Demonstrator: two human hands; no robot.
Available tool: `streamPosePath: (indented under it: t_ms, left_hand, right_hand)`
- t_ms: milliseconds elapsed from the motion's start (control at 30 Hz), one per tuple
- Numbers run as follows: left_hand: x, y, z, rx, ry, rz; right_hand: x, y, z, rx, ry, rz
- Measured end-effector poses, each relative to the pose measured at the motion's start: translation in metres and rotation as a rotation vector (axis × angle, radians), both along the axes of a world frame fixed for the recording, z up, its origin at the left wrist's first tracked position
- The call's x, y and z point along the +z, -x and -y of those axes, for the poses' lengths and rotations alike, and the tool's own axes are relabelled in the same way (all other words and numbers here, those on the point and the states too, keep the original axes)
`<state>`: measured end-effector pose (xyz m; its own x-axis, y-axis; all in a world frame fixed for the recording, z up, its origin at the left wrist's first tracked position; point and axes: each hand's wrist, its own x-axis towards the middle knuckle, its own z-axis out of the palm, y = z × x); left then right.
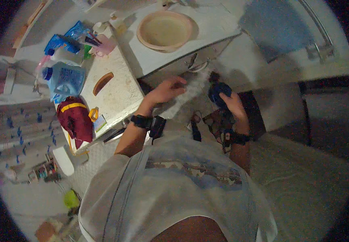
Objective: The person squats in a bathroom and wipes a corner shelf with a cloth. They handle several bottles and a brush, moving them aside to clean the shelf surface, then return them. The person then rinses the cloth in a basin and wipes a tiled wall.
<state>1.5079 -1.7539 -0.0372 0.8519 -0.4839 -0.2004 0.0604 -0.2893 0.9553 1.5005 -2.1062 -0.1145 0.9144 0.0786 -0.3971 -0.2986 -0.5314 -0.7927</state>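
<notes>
My right hand (233, 103) grips a dark blue object (220, 91); blur and dim light hide what it is. To the left, my left hand (169, 90) hovers with its fingers apart and nothing in them. It is between a stained white top (114, 87) and the dim space under the counter. Both wrists wear dark straps. A brown comb (103, 83) lies on the white top. Beyond my hands, a pale pink basin (166, 30) rests on a white counter (153, 60).
Along the left edge stand a blue detergent jug (67, 78), blue packets (61, 44) and a pink cup (104, 45) holding slim items. Nearer are a maroon cloth bag (76, 121) and a yellow ring-shaped item (93, 115). A metal rail (316, 22) runs at upper right.
</notes>
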Motion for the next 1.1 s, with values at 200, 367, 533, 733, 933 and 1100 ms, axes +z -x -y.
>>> streamPosePath:
  t_ms: [200,367,533,733,933,1100]
  left_hand:
    - [-0.015,-0.040,0.059,0.345,0.323,-0.077]
    - [-0.047,-0.116,0.022,0.742,0.491,-0.072]
    - [-0.067,-0.192,-0.057,1.225,0.553,0.057]
    - [-0.128,-0.252,-0.101,0.893,0.326,-0.222]
    - [-0.231,-0.321,-0.117,0.866,-0.522,0.153]
    - [-0.262,-0.347,-0.096,1.116,-0.055,-0.111]
  right_hand:
    - [0.040,-0.145,-0.108,-0.007,-0.716,-0.012]
    - [0.063,-0.234,-0.183,-0.070,-1.162,-0.251]
    - [0.020,-0.333,-0.214,0.105,-0.897,-0.237]
    - [-0.056,-0.422,-0.205,0.477,-0.104,-0.267]
    - [-0.133,-0.451,-0.243,0.549,0.248,0.163]
    - [-0.170,-0.435,-0.300,0.794,0.472,0.004]
